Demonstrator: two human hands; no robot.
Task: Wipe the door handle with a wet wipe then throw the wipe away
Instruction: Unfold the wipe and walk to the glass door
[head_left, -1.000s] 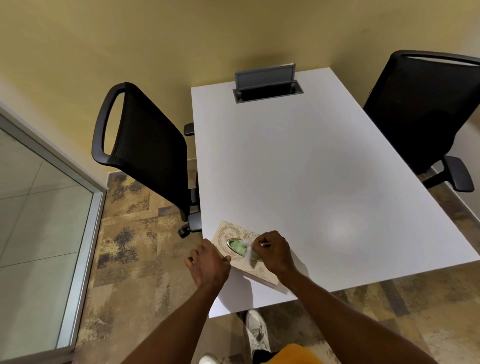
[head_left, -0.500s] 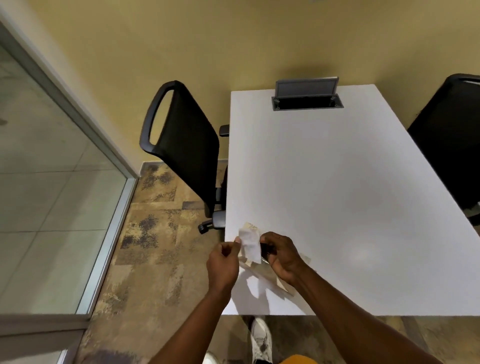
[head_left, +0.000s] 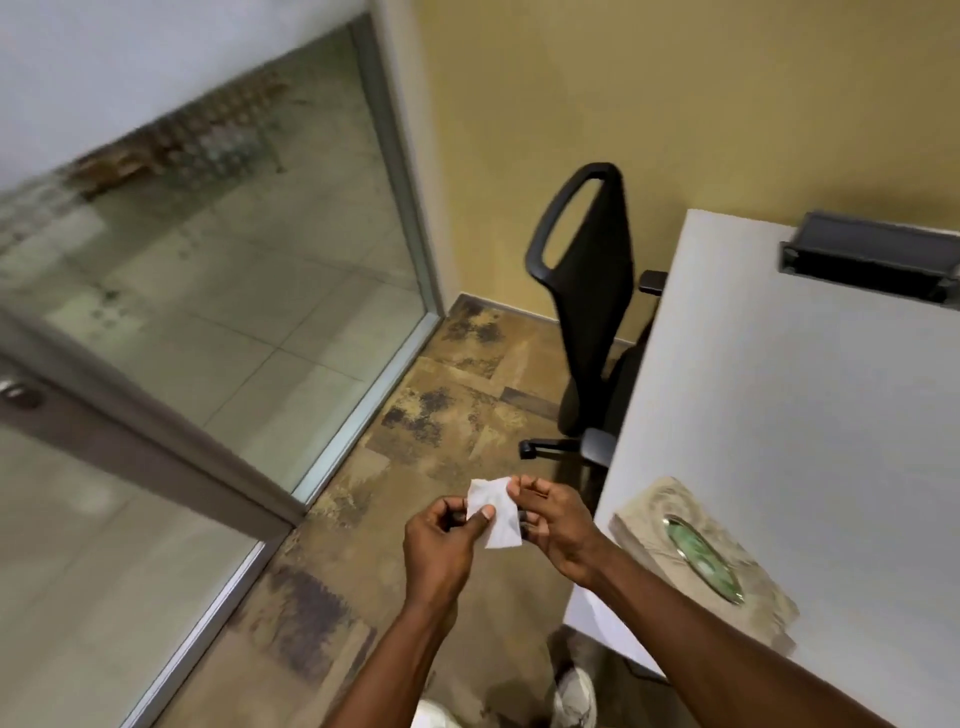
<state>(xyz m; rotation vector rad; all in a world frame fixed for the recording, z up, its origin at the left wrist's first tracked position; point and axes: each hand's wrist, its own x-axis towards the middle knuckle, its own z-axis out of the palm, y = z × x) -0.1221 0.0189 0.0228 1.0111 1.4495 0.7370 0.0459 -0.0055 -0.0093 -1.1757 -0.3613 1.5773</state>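
A small white wet wipe (head_left: 494, 512) is held between both hands above the carpet, left of the table corner. My left hand (head_left: 441, 545) pinches its lower left edge with the thumb on top. My right hand (head_left: 553, 522) grips its upper right edge. The beige patterned wipe box (head_left: 727, 582) with a green oval opening lies on the white table's near corner, right of my hands. A glass door with a grey frame (head_left: 140, 431) stands at the left; a round metal fitting (head_left: 21, 392) shows at its far left edge, blurred.
A white table (head_left: 810, 415) fills the right side, with a grey cable box (head_left: 872, 257) at its far end. A black office chair (head_left: 592, 306) stands beside the table against the yellow wall. Patterned brown carpet (head_left: 415, 447) lies between the door and the table.
The view has swung left from the table toward the glass door. The wipe came out of the box and both hands carried it left, off the table, over the carpet.
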